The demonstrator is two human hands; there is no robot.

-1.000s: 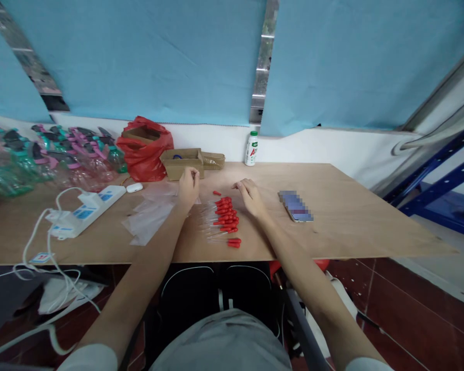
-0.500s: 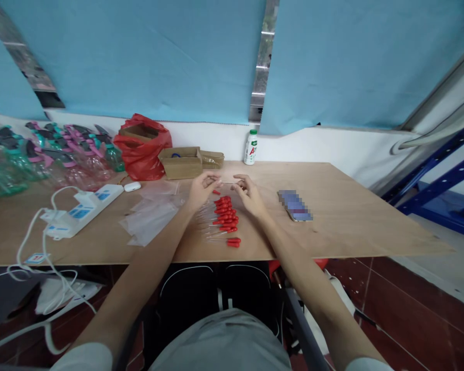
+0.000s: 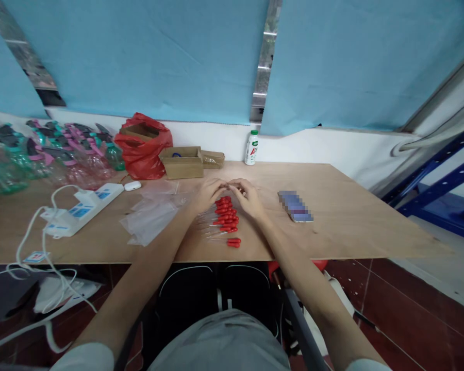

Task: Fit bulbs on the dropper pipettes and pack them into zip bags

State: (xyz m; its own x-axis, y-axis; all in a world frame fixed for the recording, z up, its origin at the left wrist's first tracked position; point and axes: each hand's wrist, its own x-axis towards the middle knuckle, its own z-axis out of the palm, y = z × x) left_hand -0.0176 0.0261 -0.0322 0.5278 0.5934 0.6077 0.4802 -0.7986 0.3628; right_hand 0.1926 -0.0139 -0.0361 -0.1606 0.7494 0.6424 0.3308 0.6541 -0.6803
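My left hand (image 3: 210,195) and my right hand (image 3: 248,198) meet fingertip to fingertip above the table, just behind a pile of droppers. Both are closed in a pinch around a thin dropper tube, which the fingers now mostly hide. Below them lies the pile of droppers with red rubber bulbs (image 3: 227,216), bulbs to the right and clear thin stems to the left. Two more red bulbs (image 3: 234,242) lie at the near end of the pile. Clear plastic bags (image 3: 150,219) are spread flat left of the pile, near my left forearm.
A phone (image 3: 295,206) lies to the right. At the back stand a white bottle (image 3: 251,148), a cardboard box (image 3: 182,163) and a red plastic bag (image 3: 145,154). Spray bottles (image 3: 69,159) crowd the left, behind a power strip (image 3: 81,211) with cables.
My hands have come closer together until the fingertips meet, closing the gap where the thin tube showed. The single red bulb beside my left fingers is now out of sight.
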